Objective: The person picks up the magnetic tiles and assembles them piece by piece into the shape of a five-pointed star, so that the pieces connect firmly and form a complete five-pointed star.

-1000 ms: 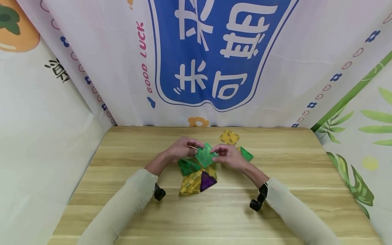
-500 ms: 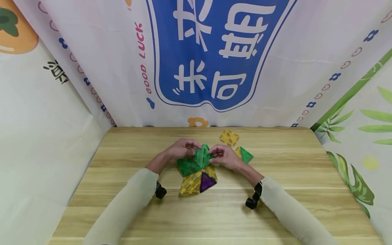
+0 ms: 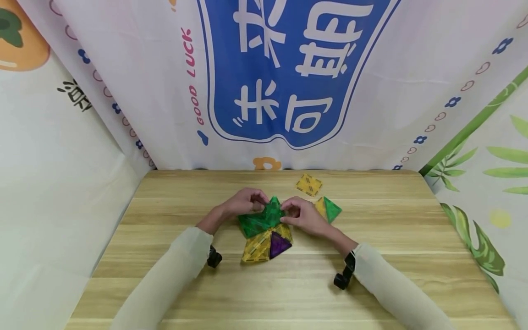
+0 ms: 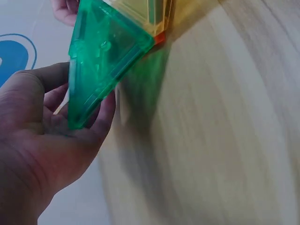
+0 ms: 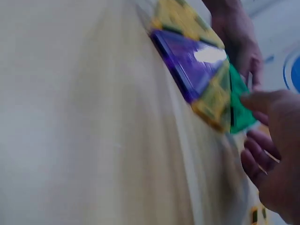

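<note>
A small raised shape of magnetic tiles stands mid-table. At its far side a green magnetic tile is tilted upright between the hands. My left hand holds its left edge; in the left wrist view the thumb and fingers curl round a green triangular tile. From the right, my right hand pinches the green part, its thumb on it in the right wrist view. Nearer me are a purple triangular tile and yellow tiles. Some contact points behind the tiles are hidden.
A yellow square tile lies near the table's back edge. Beside the right hand lies a loose green triangular tile next to a yellow tile. Printed cloth hangs behind the wooden table.
The green tiles between the hands have folded from a wide, flat-looking shape into a narrower upright one and sit slightly lower. Both hands followed, with the right hand shifting a little left.
</note>
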`<state>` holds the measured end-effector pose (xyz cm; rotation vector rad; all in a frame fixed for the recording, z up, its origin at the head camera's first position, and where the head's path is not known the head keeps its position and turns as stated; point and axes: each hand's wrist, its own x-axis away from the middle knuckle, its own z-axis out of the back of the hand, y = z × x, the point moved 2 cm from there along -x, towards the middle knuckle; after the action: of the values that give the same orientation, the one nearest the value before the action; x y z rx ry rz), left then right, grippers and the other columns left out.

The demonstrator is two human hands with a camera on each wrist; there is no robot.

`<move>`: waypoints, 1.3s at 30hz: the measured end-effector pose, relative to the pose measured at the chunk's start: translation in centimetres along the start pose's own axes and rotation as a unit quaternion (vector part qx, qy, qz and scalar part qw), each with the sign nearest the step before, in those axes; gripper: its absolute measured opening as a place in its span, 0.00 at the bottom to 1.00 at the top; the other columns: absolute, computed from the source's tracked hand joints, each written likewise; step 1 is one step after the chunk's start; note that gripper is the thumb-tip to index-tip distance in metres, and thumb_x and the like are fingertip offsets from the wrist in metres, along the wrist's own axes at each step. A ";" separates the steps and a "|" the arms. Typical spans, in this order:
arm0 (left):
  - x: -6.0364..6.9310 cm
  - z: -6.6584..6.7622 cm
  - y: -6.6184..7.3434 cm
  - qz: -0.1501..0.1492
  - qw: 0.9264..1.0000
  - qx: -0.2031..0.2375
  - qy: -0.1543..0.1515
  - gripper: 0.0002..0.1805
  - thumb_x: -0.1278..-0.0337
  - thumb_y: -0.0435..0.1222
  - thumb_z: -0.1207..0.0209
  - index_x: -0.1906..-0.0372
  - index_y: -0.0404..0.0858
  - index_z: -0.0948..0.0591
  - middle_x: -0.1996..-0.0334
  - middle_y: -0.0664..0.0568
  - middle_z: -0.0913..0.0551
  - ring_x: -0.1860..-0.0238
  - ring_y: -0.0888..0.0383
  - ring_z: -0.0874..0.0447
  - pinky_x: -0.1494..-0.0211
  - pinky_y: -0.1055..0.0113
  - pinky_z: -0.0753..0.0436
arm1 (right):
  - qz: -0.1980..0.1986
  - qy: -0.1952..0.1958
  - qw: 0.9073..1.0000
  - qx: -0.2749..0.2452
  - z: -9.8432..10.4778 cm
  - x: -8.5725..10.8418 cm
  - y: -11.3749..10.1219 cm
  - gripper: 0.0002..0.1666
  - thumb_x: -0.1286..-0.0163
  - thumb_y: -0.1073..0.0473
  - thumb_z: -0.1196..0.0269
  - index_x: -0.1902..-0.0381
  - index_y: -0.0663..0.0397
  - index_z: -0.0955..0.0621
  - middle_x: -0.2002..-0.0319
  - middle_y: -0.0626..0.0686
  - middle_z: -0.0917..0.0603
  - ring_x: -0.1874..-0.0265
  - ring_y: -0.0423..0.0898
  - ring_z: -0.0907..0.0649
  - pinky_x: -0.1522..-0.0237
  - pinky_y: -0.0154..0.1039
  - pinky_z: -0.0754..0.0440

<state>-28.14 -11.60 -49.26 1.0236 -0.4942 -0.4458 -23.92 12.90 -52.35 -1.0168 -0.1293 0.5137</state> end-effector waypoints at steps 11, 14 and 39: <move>-0.4 -0.1 2.7 -0.087 0.992 -0.094 -0.016 0.17 0.23 0.30 0.43 0.36 0.37 0.16 0.36 0.45 0.16 0.33 0.47 0.21 0.31 0.48 0.20 | 0.182 0.001 0.977 0.108 -3.1 4.9 -5.9 0.19 0.32 0.58 0.25 0.46 0.58 0.14 0.45 0.53 0.14 0.43 0.49 0.17 0.41 0.47 0.16; -0.8 -0.6 2.7 -0.095 0.989 -0.109 -0.036 0.16 0.23 0.31 0.42 0.38 0.36 0.15 0.36 0.46 0.17 0.32 0.48 0.22 0.30 0.47 0.21 | 0.211 -0.004 0.970 0.124 -4.2 5.4 -6.4 0.21 0.33 0.57 0.23 0.45 0.58 0.13 0.42 0.53 0.15 0.40 0.48 0.19 0.38 0.46 0.18; 1.7 0.3 0.6 -0.111 0.975 -0.195 0.002 0.10 0.31 0.30 0.33 0.49 0.37 0.11 0.51 0.48 0.14 0.49 0.54 0.18 0.45 0.56 0.14 | 0.241 0.002 0.946 0.217 -3.0 6.9 -5.7 0.20 0.35 0.45 0.22 0.52 0.50 0.12 0.41 0.51 0.16 0.43 0.47 0.20 0.43 0.44 0.16</move>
<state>-26.84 -12.47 -48.31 0.7013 -0.2717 -0.7093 -14.92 11.40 -50.04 -0.6094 0.2378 0.9398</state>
